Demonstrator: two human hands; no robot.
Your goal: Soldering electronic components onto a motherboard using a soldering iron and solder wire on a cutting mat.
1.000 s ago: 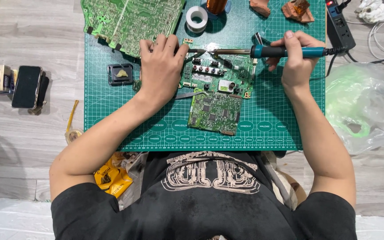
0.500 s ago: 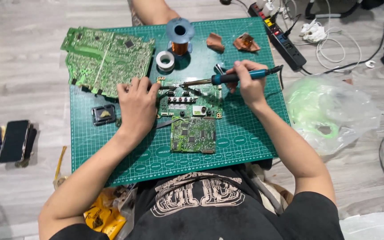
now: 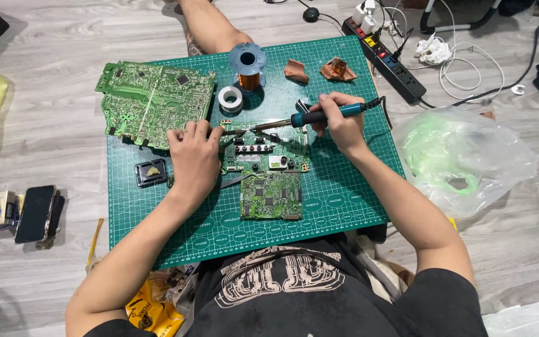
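Observation:
My right hand (image 3: 340, 123) grips a soldering iron (image 3: 307, 117) with a teal handle, its metal tip pointing left over a small green circuit board (image 3: 268, 175) on the green cutting mat (image 3: 344, 187). My left hand (image 3: 193, 156) rests on the left edge of that board, fingers pinching a thin tool or wire near the iron's tip. A larger green circuit board (image 3: 154, 100) lies at the mat's upper left.
On the mat: a spool of copper wire (image 3: 248, 65), a solder roll (image 3: 230, 98), two brown sponge pieces (image 3: 319, 70), a small black tin (image 3: 151, 172). A power strip (image 3: 385, 56) and cables lie upper right, a plastic bag (image 3: 463, 156) right, a phone (image 3: 34, 213) left.
The view has tilted and shifted so the mat sits lower and more of the floor shows. Both hands stay on the small board; the iron's tip remains near the left fingers.

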